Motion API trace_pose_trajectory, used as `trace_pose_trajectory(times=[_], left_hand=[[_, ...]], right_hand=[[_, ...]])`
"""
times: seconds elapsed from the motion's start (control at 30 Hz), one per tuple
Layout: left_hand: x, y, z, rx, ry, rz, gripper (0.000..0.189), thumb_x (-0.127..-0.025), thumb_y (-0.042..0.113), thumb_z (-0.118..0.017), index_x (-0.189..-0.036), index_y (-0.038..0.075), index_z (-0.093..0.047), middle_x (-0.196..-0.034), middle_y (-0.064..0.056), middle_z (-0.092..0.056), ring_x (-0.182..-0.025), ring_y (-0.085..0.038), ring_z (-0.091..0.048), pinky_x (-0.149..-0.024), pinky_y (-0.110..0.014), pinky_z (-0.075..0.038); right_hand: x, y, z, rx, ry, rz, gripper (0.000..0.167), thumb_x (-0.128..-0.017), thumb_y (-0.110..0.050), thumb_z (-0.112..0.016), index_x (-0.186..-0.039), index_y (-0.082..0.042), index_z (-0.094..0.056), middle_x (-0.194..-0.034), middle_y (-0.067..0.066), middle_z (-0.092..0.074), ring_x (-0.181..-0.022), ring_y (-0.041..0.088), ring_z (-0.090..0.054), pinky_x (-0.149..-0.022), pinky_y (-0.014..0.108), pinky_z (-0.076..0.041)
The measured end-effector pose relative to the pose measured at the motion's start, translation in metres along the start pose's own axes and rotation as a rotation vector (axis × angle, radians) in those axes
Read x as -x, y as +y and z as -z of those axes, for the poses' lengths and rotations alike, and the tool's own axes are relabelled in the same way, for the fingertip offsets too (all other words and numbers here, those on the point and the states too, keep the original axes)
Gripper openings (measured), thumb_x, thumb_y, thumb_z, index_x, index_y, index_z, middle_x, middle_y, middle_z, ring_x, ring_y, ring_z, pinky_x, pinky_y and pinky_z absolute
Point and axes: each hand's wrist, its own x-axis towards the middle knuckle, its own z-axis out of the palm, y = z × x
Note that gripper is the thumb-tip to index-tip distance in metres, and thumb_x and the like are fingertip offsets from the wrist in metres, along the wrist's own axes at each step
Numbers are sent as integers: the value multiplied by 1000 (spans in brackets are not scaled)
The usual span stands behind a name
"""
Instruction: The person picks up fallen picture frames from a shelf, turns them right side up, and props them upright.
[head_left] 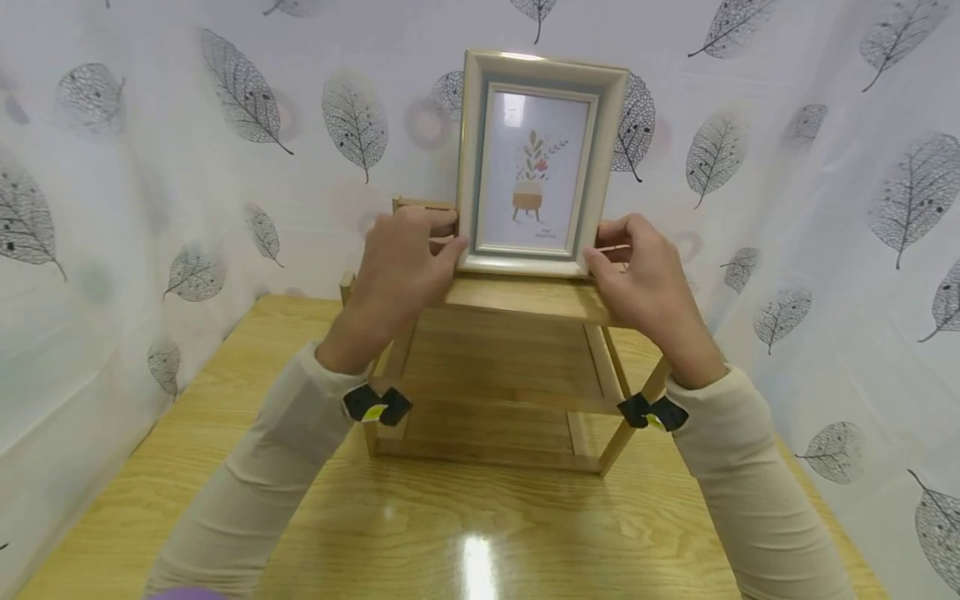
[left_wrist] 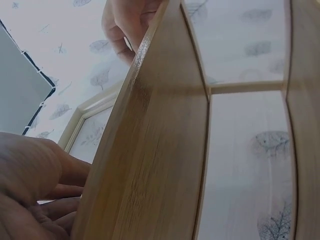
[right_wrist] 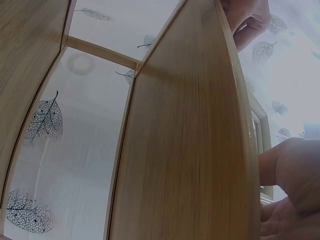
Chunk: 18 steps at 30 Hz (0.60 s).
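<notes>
A picture frame [head_left: 537, 167] with a pale gold border and a potted-plant print stands upright on the top board of a small wooden shelf [head_left: 517, 298]. At its lower left corner my left hand [head_left: 405, 262] pinches the edge, thumb in front and fingers curled at the side. My right hand [head_left: 645, 271] grips the lower right corner the same way. In the left wrist view the frame [left_wrist: 92, 122] shows partly behind the shelf board [left_wrist: 150, 130], which hides its lower part. The right wrist view has only a strip of the frame [right_wrist: 261, 130] beyond the board.
The shelf's lower boards [head_left: 487, 425] and slanted side legs [head_left: 628, 425] stand below my hands on a glossy wooden table [head_left: 420, 533]. Close behind and at both sides hangs a white curtain [head_left: 300, 192] with a leaf print. A bit of purple [head_left: 187, 594] shows at the bottom edge.
</notes>
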Motion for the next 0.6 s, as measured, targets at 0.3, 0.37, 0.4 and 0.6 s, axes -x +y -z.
trace_pose_trajectory(times=[0.3, 0.37, 0.4, 0.6], left_hand=[[-2, -1, -1, -2, -6, 14, 23, -95, 9, -68, -116, 1, -74, -123, -16, -70, -106, -29, -71, -94, -40, -57], [-1, -1, -1, 6, -9, 14, 22, -95, 9, -68, -115, 1, -74, -123, -16, -69, -106, -29, -71, -93, -40, -57], [-1, -1, -1, 11, -10, 15, 22, -95, 8, -68, -115, 1, -74, -123, -16, -69, -106, -29, -71, -92, -40, -57], [0, -1, -1, 22, -11, 17, 21, -95, 8, -68, -114, 1, -74, -123, -16, -69, -105, -29, -72, -91, -39, -57]], right_hand=[[0, 0, 0, 3, 2, 1, 23, -98, -6, -61, -116, 6, -53, -119, 20, -64, -109, 35, -66, -96, 46, -53], [0, 0, -1, 6, 3, 5, 23, -98, -5, -61, -116, 7, -53, -119, 20, -64, -109, 35, -66, -95, 46, -53], [0, 0, -1, 8, 4, 7, 23, -98, -5, -61, -116, 7, -53, -118, 20, -64, -109, 35, -66, -95, 45, -53], [0, 0, -1, 18, 4, 7, 24, -98, -5, -60, -117, 7, -53, -119, 21, -64, -109, 35, -66, -93, 46, -53]])
